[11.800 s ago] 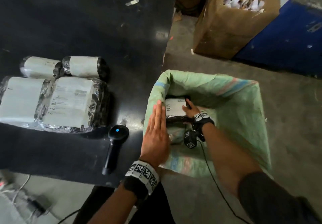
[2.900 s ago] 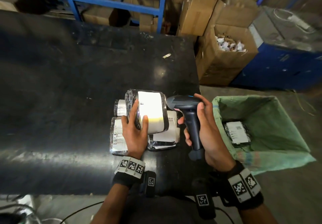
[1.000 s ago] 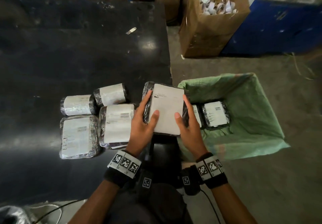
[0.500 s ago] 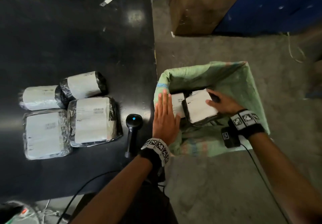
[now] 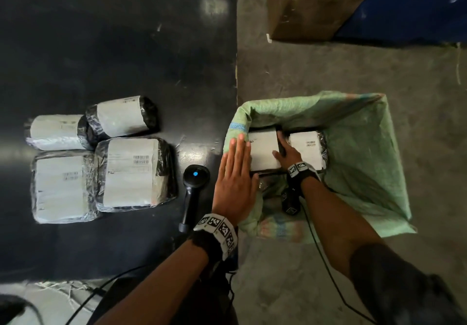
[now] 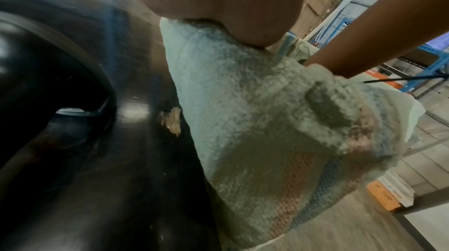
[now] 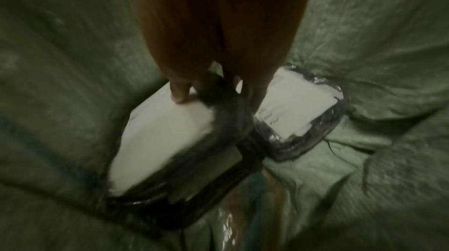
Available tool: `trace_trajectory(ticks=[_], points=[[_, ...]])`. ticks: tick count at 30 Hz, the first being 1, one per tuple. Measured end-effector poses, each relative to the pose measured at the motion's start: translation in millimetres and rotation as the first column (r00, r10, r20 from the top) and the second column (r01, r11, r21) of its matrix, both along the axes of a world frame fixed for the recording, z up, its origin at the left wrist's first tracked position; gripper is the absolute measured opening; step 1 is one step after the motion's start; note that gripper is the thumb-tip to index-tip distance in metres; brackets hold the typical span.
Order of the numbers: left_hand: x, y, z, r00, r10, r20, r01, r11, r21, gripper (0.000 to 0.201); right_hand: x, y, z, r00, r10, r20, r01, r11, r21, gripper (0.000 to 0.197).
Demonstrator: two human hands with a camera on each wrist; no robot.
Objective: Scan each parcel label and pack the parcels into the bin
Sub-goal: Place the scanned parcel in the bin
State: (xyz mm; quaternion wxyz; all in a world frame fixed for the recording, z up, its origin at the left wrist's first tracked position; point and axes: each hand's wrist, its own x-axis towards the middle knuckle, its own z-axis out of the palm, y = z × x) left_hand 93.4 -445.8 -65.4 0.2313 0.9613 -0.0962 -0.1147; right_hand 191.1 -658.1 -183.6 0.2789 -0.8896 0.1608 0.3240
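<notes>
Four parcels (image 5: 101,152) on table (image 5: 126,46), scanner (image 5: 193,193) right of them, bin (image 5: 366,147) beside table

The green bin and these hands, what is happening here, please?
A person is packing parcels. The right hand sets a labelled parcel into the green bin, beside another parcel already there. The left hand lies flat on the bin's near rim. Four parcels wait on the black table beside the scanner.
</notes>
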Motion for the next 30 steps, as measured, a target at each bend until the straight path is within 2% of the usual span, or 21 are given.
trace_trajectory(ticks=[2,3,6,8,11,14,16,17,19,21,25,27,30], points=[[1.3,7.0,-3.4,1.0,-0.008,-0.005,0.007,1.0,-0.015,0.068,-4.1,4.2,-13.1,0.976,0.154,-0.155,-0.178,0.971,-0.158,0.079],[2.1,11.0,-4.2,0.999,-0.03,-0.01,0.03,0.999,-0.025,0.069,-4.4,4.4,-15.0,0.964,0.189,-0.188,-0.222,0.96,-0.173,0.081],[9.6,26.8,-1.6,0.987,-0.152,-0.044,0.144,0.979,-0.141,0.068,6.0,-0.4,-5.4,0.95,0.227,-0.213,-0.267,0.947,-0.179,0.078],[17.7,43.3,6.0,0.983,-0.164,-0.088,0.132,0.946,-0.295,0.067,18.5,-0.8,20.3,0.959,0.197,-0.203,-0.237,0.952,-0.195,0.067],[24.8,81.1,20.0,0.999,-0.012,-0.043,-0.004,0.933,-0.36,0.061,30.3,11.4,90.7,0.99,0.139,-0.032,-0.142,0.945,-0.293,0.049],[21.7,131.4,32.5,0.982,0.174,0.076,-0.138,0.929,-0.343,0.053,15.7,37.2,168.4,0.967,0.145,0.211,-0.064,0.935,-0.35,0.046],[15.3,168.4,35.7,0.959,0.266,0.101,-0.221,0.92,-0.323,0.056,-5.9,70.4,214.0,0.896,0.087,0.435,0.001,0.98,-0.199,0.041],[10.6,187.3,34.6,0.946,0.301,0.119,-0.256,0.92,-0.296,0.057,-18.5,92.0,232.1,0.865,0.045,0.5,0.0,0.996,-0.09,0.038],[-0.8,222.4,27.7,0.924,0.355,0.14,-0.317,0.918,-0.236,0.061,-42.6,134.5,250.9,0.843,0.014,0.538,-0.059,0.996,0.067,0.036],[-14.6,250.4,18.9,0.912,0.39,0.125,-0.366,0.913,-0.181,0.066,-64.2,169.8,244.5,0.866,0.046,0.498,-0.127,0.983,0.13,0.041],[-38.7,281.7,4.2,0.913,0.407,0.039,-0.394,0.901,-0.182,0.082,-98.4,216.5,190.1,0.955,0.153,0.254,-0.172,0.984,0.054,0.065],[-47.5,287.7,-3.7,0.91,0.412,-0.051,-0.412,0.883,-0.226,0.09,-112.8,231.3,161.7,0.985,0.081,0.152,-0.091,0.994,0.056,0.078],[-55.1,288.3,-15.0,0.913,0.379,-0.148,-0.406,0.874,-0.268,0.101,-124.3,251.2,139.9,0.991,-0.08,0.103,0.071,0.994,0.088,0.081]])
